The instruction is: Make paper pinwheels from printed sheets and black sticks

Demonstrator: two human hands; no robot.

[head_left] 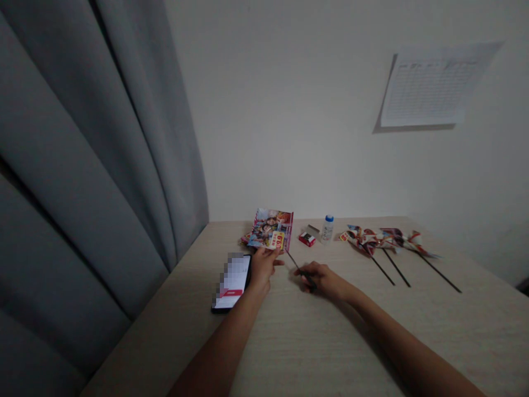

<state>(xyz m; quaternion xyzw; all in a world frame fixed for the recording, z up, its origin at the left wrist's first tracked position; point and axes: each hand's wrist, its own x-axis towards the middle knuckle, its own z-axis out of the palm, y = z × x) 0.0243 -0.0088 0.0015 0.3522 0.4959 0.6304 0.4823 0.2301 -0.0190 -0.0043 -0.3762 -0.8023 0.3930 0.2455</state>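
My left hand (pixel 264 264) holds the lower edge of a colourful printed sheet (pixel 270 227), which is tilted up over more printed paper. My right hand (pixel 320 277) is closed around the dark handle of a thin tool (pixel 306 274), perhaps scissors. The tool's narrow metal tip points up and left, close to the sheet's lower right corner. Beside my left wrist lies a phone (pixel 232 284) with its screen lit. A small red box (pixel 307 239) and a bottle with a blue cap (pixel 327 229) are behind my right hand.
Several paper pinwheels (pixel 372 240) with dark sticks lie on the right of the wooden table (pixel 314 342). A grey curtain (pixel 103 138) hangs along the left side. On the wall behind, a printed form (pixel 430 91) is fixed at the upper right.
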